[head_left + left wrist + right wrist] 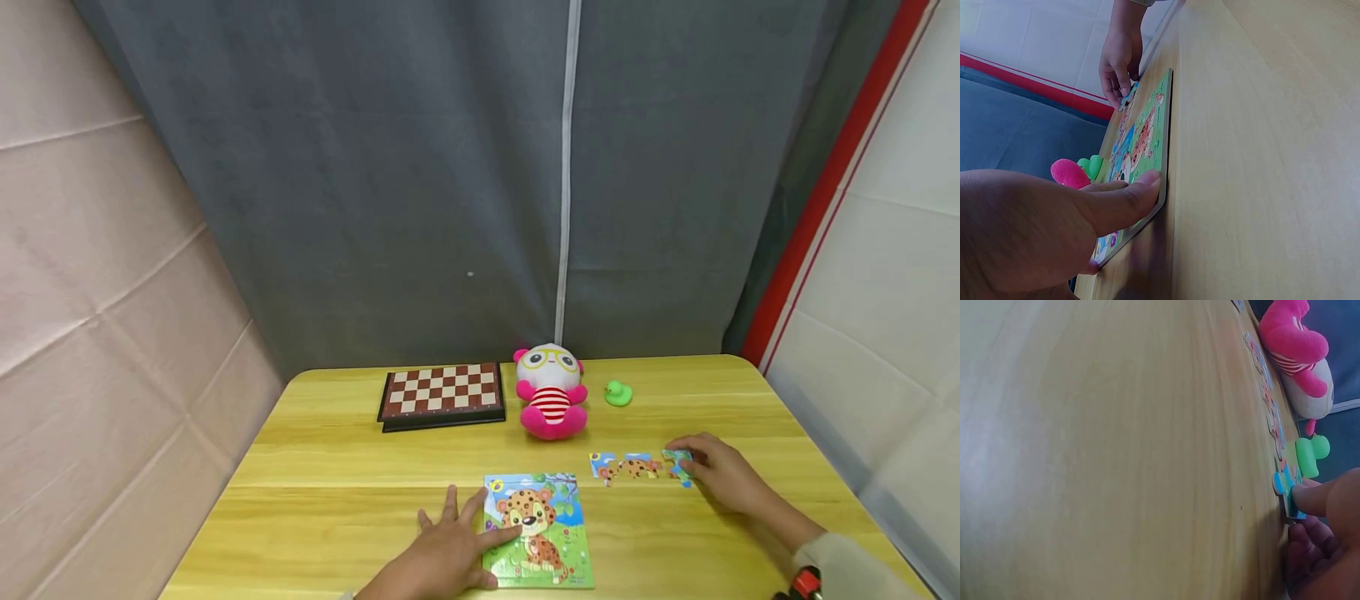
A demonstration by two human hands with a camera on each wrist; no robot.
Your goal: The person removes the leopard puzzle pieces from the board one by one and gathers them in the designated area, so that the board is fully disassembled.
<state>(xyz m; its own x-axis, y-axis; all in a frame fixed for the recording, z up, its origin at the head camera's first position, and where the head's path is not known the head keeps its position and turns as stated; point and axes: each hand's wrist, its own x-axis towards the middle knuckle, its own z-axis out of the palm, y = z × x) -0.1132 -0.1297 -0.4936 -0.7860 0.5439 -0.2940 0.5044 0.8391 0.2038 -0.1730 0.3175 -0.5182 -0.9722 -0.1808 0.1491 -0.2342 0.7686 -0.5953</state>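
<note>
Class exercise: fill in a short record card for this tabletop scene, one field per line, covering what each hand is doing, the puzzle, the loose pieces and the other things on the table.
Left hand: lies flat with fingers spread, resting on the left edge of the puzzle board.
Right hand: fingertips on the rightmost loose piece.
Puzzle board: leopard cub picture, flat near the front edge of the table.
Loose pieces: a short row right of the board.
Behind: chessboard, pink plush toy, green duck.

Bare table (315, 500) lies open toward the left edge; chessboard (442, 394), plush toy (551, 390) and duck (618, 392) block the far edge.
</note>
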